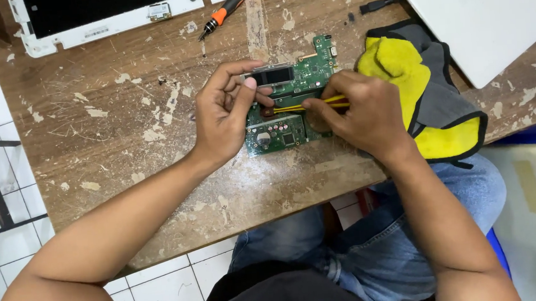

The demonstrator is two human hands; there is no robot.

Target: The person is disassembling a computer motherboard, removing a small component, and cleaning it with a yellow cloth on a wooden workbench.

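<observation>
Both hands [225,119] [366,115] gripping circuit board [290,105] and yellow tool [315,103] over scarred wooden table [109,130], white tiled floor [164,283] below.

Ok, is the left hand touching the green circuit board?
Touching. The head view shows the left hand with its thumb and fingertips resting on the circuit board, on its left edge beside the black slot.

bare tabletop [108,117] open left of circuit board [292,130], yellow cloth [401,72] crowding right, screwdriver [228,7] behind
</observation>
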